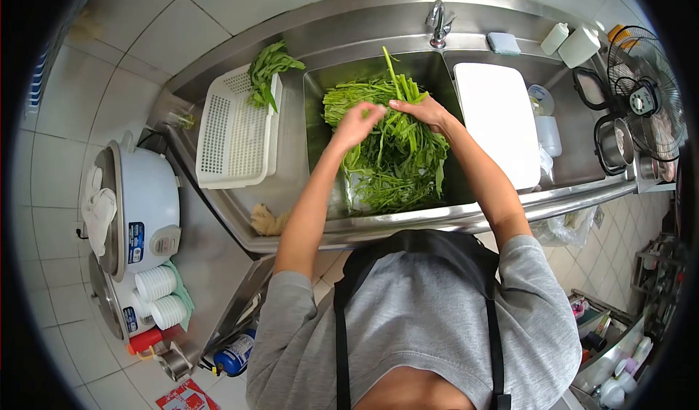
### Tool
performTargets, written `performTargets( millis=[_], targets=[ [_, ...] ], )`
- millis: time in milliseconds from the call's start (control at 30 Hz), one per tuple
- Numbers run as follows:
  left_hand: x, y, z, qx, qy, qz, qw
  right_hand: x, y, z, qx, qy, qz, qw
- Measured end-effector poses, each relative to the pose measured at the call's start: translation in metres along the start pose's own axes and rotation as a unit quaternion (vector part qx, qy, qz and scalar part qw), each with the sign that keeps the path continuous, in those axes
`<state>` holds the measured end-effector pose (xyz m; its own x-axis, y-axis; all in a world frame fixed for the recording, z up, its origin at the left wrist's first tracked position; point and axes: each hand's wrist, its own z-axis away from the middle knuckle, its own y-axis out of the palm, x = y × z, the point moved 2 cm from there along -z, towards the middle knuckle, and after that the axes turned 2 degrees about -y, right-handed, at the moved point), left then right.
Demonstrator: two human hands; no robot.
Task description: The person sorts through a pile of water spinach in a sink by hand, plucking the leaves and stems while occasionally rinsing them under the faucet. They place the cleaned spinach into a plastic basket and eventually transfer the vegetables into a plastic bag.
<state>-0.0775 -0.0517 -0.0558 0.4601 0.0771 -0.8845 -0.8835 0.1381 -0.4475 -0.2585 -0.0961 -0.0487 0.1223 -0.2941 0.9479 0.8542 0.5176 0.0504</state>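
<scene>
A large heap of leafy greens (397, 170) with long stems fills much of the sink basin (317, 119). My right hand (426, 111) is closed around a few green stems (397, 79), which stick up past its thumb. Close beside it, my left hand (360, 122) hovers over the heap with its fingers pinched together; whatever is between them is too small to make out. On the left, a white perforated basket (231, 129) has a bunch of greens (269, 75) hanging over its back corner.
A faucet (437, 24) rises behind the basin. A white board (499, 126) covers part of the right-hand side, near a fan (644, 100) and white bottles (579, 46). Crumpled tan cloth (269, 221) lies at the front left. A rice cooker (149, 206) stands further left.
</scene>
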Motion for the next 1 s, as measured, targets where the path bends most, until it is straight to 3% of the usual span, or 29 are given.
performTargets(
  millis=[67,100,167,233,333,367,467,600,633,733,933,1000],
  targets=[
    [-0.023,0.004,0.004,0.082,-0.011,-0.196,0.977,-0.010,0.000,-0.011,-0.008,-0.011,0.033,0.999],
    [-0.021,0.007,0.004,0.043,-0.008,-0.166,0.985,-0.014,-0.003,-0.018,-0.014,-0.018,0.050,0.999],
    [-0.015,0.004,-0.002,0.017,0.018,-0.119,0.993,-0.024,-0.015,-0.028,0.047,0.030,0.111,0.992],
    [-0.025,-0.008,0.004,-0.005,0.019,-0.121,0.992,-0.025,-0.019,-0.020,0.110,0.012,0.148,0.983],
    [-0.027,-0.025,0.009,-0.042,0.059,-0.140,0.987,-0.035,-0.026,-0.007,-0.026,0.002,0.269,0.963],
    [-0.029,-0.030,0.012,-0.040,0.035,-0.154,0.987,-0.054,-0.034,-0.021,0.049,-0.024,0.227,0.972],
    [-0.019,-0.048,0.014,-0.068,0.006,-0.121,0.990,-0.054,-0.039,-0.011,0.075,0.021,0.293,0.953],
    [-0.006,-0.064,0.032,-0.056,0.004,-0.158,0.986,-0.044,-0.049,-0.006,-0.005,0.041,0.149,0.988],
    [-0.006,-0.066,0.039,0.000,-0.090,-0.227,0.970,-0.019,-0.043,0.011,-0.087,0.016,0.147,0.985],
    [0.008,-0.046,0.053,-0.016,-0.063,-0.277,0.959,-0.024,-0.051,-0.004,-0.102,0.027,-0.044,0.993],
    [-0.013,0.021,0.045,0.005,0.007,-0.215,0.977,-0.023,-0.035,-0.023,-0.164,0.067,-0.044,0.983],
    [-0.017,0.026,0.039,0.020,-0.012,-0.201,0.979,-0.012,-0.024,-0.019,-0.153,0.084,-0.003,0.985]
  ],
)
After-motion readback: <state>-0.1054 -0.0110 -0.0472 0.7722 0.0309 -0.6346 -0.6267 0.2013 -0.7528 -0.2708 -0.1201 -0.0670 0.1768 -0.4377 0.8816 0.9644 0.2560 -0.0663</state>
